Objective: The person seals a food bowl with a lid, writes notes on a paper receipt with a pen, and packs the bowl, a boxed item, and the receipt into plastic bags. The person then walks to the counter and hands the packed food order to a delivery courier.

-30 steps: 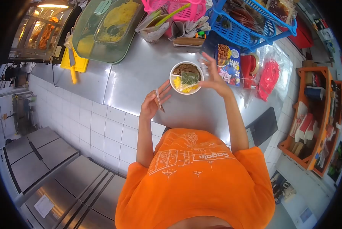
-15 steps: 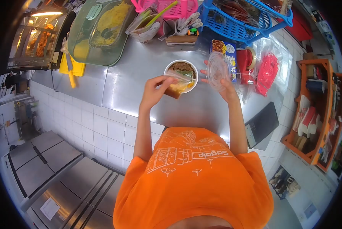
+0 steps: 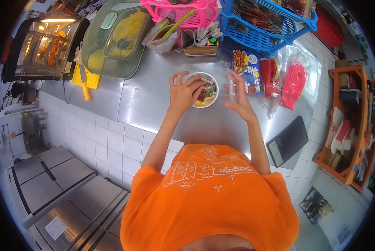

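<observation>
My left hand [image 3: 182, 94] curls over a packet [image 3: 206, 94] in the bowl [image 3: 203, 107] on the table [image 3: 152, 92], its grip hidden from me at this remove; my right hand [image 3: 239, 98] holds a lid [image 3: 232, 87] edge-on, just beside the bowl. Laying the packet flat inside seems wisest.

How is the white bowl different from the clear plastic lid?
The bowl is white, but the lid is see-through. The bowl rests on the metal table; the lid is held in the right hand. The bowl faces up with food inside, while the lid stands on edge.
</observation>
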Action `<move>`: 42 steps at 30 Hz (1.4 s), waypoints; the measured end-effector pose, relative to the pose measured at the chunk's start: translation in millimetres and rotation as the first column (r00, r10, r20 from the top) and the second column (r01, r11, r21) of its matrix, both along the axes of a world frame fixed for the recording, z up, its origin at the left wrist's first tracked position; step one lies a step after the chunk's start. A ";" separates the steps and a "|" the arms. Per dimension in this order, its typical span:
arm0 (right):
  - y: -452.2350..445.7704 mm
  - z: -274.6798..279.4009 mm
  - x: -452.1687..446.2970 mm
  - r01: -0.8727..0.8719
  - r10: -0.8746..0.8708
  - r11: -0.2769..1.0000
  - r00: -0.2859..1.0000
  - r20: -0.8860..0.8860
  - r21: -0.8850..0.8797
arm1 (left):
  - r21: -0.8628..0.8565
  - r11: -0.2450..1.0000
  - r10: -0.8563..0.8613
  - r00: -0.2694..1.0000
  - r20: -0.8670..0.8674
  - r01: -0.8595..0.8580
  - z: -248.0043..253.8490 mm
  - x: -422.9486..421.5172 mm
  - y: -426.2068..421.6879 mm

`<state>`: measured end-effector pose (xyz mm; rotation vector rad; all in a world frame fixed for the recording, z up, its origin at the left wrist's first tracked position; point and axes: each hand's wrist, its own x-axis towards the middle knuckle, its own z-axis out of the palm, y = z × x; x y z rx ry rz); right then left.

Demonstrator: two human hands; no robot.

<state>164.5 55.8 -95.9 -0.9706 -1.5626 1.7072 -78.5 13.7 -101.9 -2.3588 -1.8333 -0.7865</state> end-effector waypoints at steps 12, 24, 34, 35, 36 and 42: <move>-14.5 -18.7 -91.0 -0.294 -0.186 0.777 0.738 0.649 0.557 | -0.062 0.993 0.116 0.919 0.377 -0.100 12.1 -25.8 -9.0; -23.9 -51.0 -82.0 0.031 -0.281 0.730 0.924 0.259 0.682 | -0.211 0.976 0.020 0.941 0.337 0.055 -35.8 -0.2 -10.8; -34.2 -50.6 -70.9 0.111 -0.426 0.613 0.881 0.208 0.782 | -0.163 0.985 0.056 0.998 -0.034 -0.061 -32.9 3.3 -10.9; -38.5 -40.3 -55.2 0.122 -0.432 0.593 0.883 0.186 0.796 | -0.165 0.984 0.058 0.998 -0.033 -0.063 -33.3 3.4 -11.4; -39.0 -28.3 -36.7 0.130 -0.435 0.572 0.885 0.165 0.810 | -0.166 0.984 0.063 0.997 -0.032 -0.067 -33.1 4.6 -12.3; 4.4 -7.6 185.5 0.549 -0.892 0.408 0.408 0.192 0.730 | -0.142 0.960 0.254 0.964 0.084 -0.241 -15.2 26.3 -38.2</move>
